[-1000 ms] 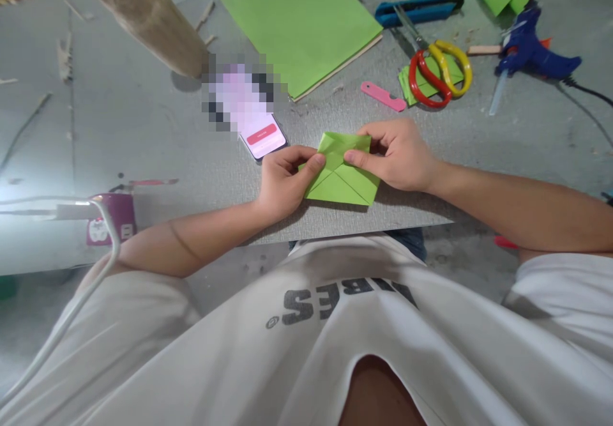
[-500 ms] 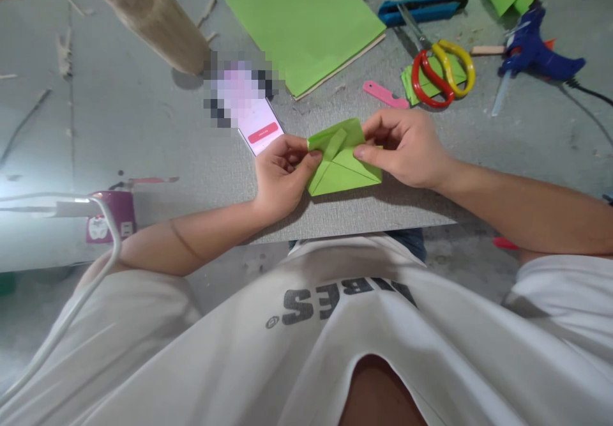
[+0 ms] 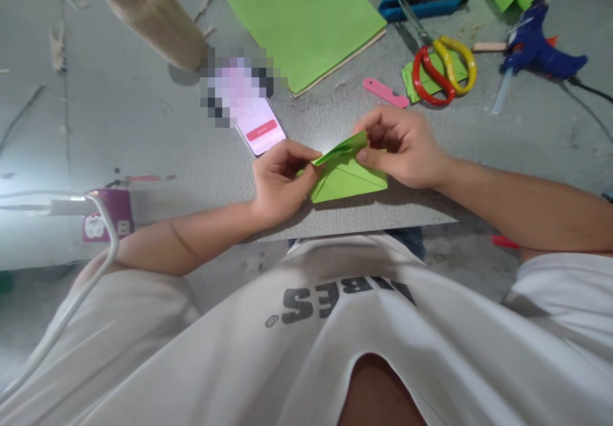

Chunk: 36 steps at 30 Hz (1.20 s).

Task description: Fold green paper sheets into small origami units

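A small folded green paper point(image 3: 349, 179) is held between my two hands near the table's front edge. Its crease lines face up, and its upper flap is tilted and partly raised. My left hand point(image 3: 285, 180) pinches the paper's left end between thumb and fingers. At the upper right part, my right hand point(image 3: 402, 148) grips the flap, with the thumb on top and the fingers curled behind. A lit phone point(image 3: 261, 131) lies just beyond my left hand.
Beyond lie a large green sheet point(image 3: 306, 23), a wooden cylinder point(image 3: 148, 17), scissors point(image 3: 433, 75) on small green papers, a blue cutter point(image 3: 424, 6), a pink tool point(image 3: 385, 92) and a blue glue gun point(image 3: 536, 46). At left are a purple box point(image 3: 117, 212) and white cable point(image 3: 112, 228).
The upper flap of the green paper has tipped toward me, hiding the strip seen on it before. The paper has shifted slightly right and nearer. Both hands still hold it.
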Available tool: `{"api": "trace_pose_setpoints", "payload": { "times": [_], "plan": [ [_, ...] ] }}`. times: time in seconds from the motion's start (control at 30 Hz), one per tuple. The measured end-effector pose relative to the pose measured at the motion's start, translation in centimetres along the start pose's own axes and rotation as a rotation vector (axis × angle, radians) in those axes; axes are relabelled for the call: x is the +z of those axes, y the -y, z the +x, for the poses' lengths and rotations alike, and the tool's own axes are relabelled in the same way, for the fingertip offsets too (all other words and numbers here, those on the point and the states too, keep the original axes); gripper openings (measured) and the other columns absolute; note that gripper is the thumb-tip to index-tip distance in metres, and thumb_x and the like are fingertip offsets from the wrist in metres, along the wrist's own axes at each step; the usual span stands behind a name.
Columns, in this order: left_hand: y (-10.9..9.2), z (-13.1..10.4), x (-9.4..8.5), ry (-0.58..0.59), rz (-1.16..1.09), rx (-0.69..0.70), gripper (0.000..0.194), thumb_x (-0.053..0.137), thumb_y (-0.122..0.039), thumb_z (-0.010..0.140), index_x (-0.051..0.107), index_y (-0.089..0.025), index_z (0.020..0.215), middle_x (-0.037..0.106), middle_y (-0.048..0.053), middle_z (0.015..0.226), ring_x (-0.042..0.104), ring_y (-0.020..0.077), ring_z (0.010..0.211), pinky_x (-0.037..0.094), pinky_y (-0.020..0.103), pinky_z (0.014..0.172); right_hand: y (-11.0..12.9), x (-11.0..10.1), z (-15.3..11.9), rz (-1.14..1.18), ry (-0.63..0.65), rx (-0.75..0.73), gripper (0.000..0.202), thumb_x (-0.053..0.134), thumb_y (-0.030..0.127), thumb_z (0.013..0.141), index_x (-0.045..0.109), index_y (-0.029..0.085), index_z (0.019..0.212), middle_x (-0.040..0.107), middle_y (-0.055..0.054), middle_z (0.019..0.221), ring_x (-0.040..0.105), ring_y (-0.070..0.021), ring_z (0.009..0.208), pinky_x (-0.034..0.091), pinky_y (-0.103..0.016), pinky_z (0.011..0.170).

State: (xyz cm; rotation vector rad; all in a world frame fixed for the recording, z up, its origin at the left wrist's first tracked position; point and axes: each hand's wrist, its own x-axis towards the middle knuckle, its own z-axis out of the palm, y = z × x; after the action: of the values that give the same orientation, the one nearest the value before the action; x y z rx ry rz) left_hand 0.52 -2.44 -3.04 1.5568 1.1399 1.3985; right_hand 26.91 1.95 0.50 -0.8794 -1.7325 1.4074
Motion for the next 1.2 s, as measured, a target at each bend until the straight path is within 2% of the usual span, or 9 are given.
{"api": "trace_pose_setpoints", "payload": {
  "times": [0.13, 0.3, 0.43, 0.57, 0.77, 0.9, 0.97, 1.07, 1.2],
  "plan": [
    [-0.5, -0.2, 0.2, 0.072, -0.026, -0.012, 0.056, 0.103, -0.075, 0.100, 0.077, -0.027, 0.091, 0.077, 0.001, 0.080, 0.070, 0.0170, 0.068, 0.060, 0.034, 0.063, 0.2, 0.8, -0.1, -0.005, 0.055, 0.012, 0.043, 0.109, 0.057, 0.095, 0.077, 0.029, 0.098, 0.075, 0.003, 0.084, 0.071, -0.0179, 0.078, 0.058, -0.032, 0.066],
    [0.0, -0.1, 0.3, 0.136, -0.087, -0.106, 0.070, 0.095, -0.096, 0.098, 0.079, -0.028, 0.098, 0.074, 0.000, 0.077, 0.066, 0.0164, 0.061, 0.053, 0.034, 0.054, 0.0, 1.1, -0.1, -0.055, -0.010, -0.002, 0.050, 0.106, 0.067, 0.098, 0.074, 0.029, 0.089, 0.066, 0.003, 0.078, 0.064, -0.0172, 0.074, 0.056, -0.033, 0.065],
    [0.5, 0.1, 0.2, 0.204, -0.146, -0.236, 0.079, 0.091, -0.108, 0.092, 0.081, -0.030, 0.100, 0.058, -0.005, 0.062, 0.055, 0.0156, 0.050, 0.045, 0.034, 0.049, -0.1, 0.4, 0.0, -0.088, -0.050, -0.038, 0.051, 0.107, 0.065, 0.097, 0.073, 0.029, 0.086, 0.067, 0.002, 0.079, 0.063, -0.0166, 0.074, 0.056, -0.033, 0.064],
    [0.5, 0.3, 0.3, 0.154, -0.151, -0.133, 0.072, 0.091, -0.100, 0.100, 0.081, -0.028, 0.095, 0.060, -0.005, 0.060, 0.050, 0.0126, 0.047, 0.042, 0.031, 0.047, -0.4, 0.2, 0.0, -0.090, -0.041, -0.078, 0.046, 0.107, 0.060, 0.100, 0.076, 0.027, 0.089, 0.073, 0.002, 0.083, 0.065, -0.0150, 0.073, 0.057, -0.031, 0.066],
    [0.7, 0.3, 0.3, 0.126, -0.081, 0.006, 0.048, 0.096, -0.067, 0.110, 0.079, -0.024, 0.099, 0.076, -0.001, 0.075, 0.064, 0.0116, 0.056, 0.049, 0.024, 0.052, -1.2, 0.2, -0.3, -0.131, -0.006, -0.206, 0.033, 0.101, 0.052, 0.108, 0.082, 0.027, 0.098, 0.082, 0.001, 0.092, 0.073, -0.0154, 0.080, 0.063, -0.029, 0.074],
    [1.3, 0.2, 0.2, 0.128, -0.089, 0.089, 0.046, 0.089, -0.070, 0.117, 0.081, -0.027, 0.106, 0.075, -0.001, 0.079, 0.064, 0.0118, 0.056, 0.050, 0.025, 0.051, -1.5, -0.3, -0.6, -0.266, 0.037, -0.453, 0.004, 0.086, 0.027, 0.113, 0.084, 0.029, 0.110, 0.088, 0.003, 0.098, 0.077, -0.0134, 0.079, 0.060, -0.027, 0.070],
    [1.5, 0.2, 0.2, 0.147, -0.098, 0.117, 0.048, 0.085, -0.074, 0.119, 0.082, -0.027, 0.109, 0.076, 0.000, 0.082, 0.066, 0.0123, 0.058, 0.051, 0.025, 0.052, -1.5, -0.6, -0.7, -0.367, 0.048, -0.565, 0.010, 0.082, 0.021, 0.113, 0.084, 0.030, 0.117, 0.090, 0.003, 0.101, 0.078, -0.0119, 0.078, 0.057, -0.025, 0.068],
    [1.6, 0.1, 0.1, 0.200, -0.112, 0.146, 0.047, 0.087, -0.074, 0.118, 0.084, -0.028, 0.114, 0.080, 0.001, 0.089, 0.072, 0.0133, 0.064, 0.054, 0.025, 0.054, -1.3, -1.0, -0.8, -0.503, 0.059, -0.669, 0.013, 0.074, 0.022, 0.121, 0.081, 0.031, 0.126, 0.091, 0.002, 0.105, 0.082, -0.0127, 0.085, 0.058, -0.026, 0.073],
    [1.3, -0.2, -0.2, 0.183, -0.088, 0.239, 0.033, 0.091, -0.059, 0.119, 0.088, -0.027, 0.109, 0.083, 0.001, 0.087, 0.073, 0.0125, 0.063, 0.053, 0.024, 0.053, -0.8, -1.5, -0.9, -0.579, 0.144, -0.776, 0.015, 0.068, 0.030, 0.129, 0.079, 0.035, 0.138, 0.092, 0.000, 0.109, 0.087, -0.0152, 0.095, 0.064, -0.030, 0.087]
  ]
}}
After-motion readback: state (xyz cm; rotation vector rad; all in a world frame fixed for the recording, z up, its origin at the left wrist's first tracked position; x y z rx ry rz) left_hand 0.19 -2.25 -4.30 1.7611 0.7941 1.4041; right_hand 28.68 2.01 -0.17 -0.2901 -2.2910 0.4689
